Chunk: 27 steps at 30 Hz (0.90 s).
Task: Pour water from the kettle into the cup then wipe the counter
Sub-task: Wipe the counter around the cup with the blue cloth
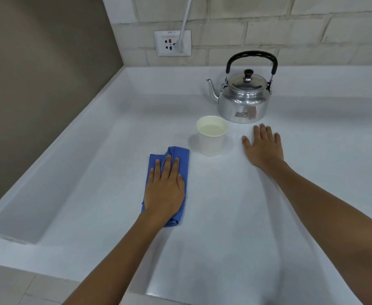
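Observation:
A shiny metal kettle [243, 100] with a black handle stands upright at the back of the white counter [224, 216], its spout pointing left. In front of it a white paper cup [211, 137] holds water. A folded blue cloth [179, 155] lies flat on the counter just left of the cup. My left hand [165, 190] presses flat on the cloth, fingers together. My right hand [263, 146] rests palm down on the bare counter right of the cup, fingers spread, holding nothing.
A raised white ledge [55, 172] borders the counter on the left, next to a brown wall. A wall socket [173, 43] with a white plug and cable sits on the tiled back wall. The counter's front edge runs along the bottom left.

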Tool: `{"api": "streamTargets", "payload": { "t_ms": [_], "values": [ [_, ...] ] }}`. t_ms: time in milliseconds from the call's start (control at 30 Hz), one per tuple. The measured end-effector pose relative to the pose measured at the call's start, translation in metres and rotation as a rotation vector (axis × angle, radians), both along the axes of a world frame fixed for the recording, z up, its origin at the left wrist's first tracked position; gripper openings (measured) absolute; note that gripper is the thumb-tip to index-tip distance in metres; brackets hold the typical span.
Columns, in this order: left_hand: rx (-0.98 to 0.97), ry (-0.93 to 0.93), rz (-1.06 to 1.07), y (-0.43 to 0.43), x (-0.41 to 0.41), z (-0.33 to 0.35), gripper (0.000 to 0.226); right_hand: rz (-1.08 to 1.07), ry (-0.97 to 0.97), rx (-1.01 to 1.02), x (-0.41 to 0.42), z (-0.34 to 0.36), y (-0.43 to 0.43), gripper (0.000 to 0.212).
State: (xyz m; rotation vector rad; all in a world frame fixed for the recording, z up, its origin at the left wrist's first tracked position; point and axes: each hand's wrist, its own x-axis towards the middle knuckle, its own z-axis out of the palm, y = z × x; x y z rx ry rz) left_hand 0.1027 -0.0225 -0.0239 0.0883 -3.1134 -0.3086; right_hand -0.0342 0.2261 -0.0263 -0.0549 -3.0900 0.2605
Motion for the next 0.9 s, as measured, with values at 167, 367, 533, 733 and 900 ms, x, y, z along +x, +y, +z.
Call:
{"api": "streamTargets", "payload": {
  "t_ms": [167, 367, 533, 733, 900],
  "values": [
    [-0.058, 0.041, -0.115, 0.056, 0.019, -0.006, 0.053, -0.010, 0.013, 0.009, -0.003, -0.003, -0.001, 0.066],
    [0.111, -0.037, -0.241, 0.072, 0.018, 0.006, 0.051, 0.008, 0.042, -0.148, 0.011, 0.010, -0.002, 0.059],
    [0.336, 0.090, -0.148, 0.014, -0.020, 0.025, 0.048, 0.068, 0.206, -0.334, 0.070, 0.031, -0.028, 0.047],
    [0.076, 0.008, -0.069, -0.016, -0.091, 0.018, 0.050, 0.243, 0.015, -0.355, 0.147, 0.037, -0.097, 0.057],
    [0.021, -0.058, -0.054, -0.010, -0.111, 0.001, 0.051, 0.222, -0.065, -0.190, 0.154, 0.022, -0.132, 0.065]
  ]
}}
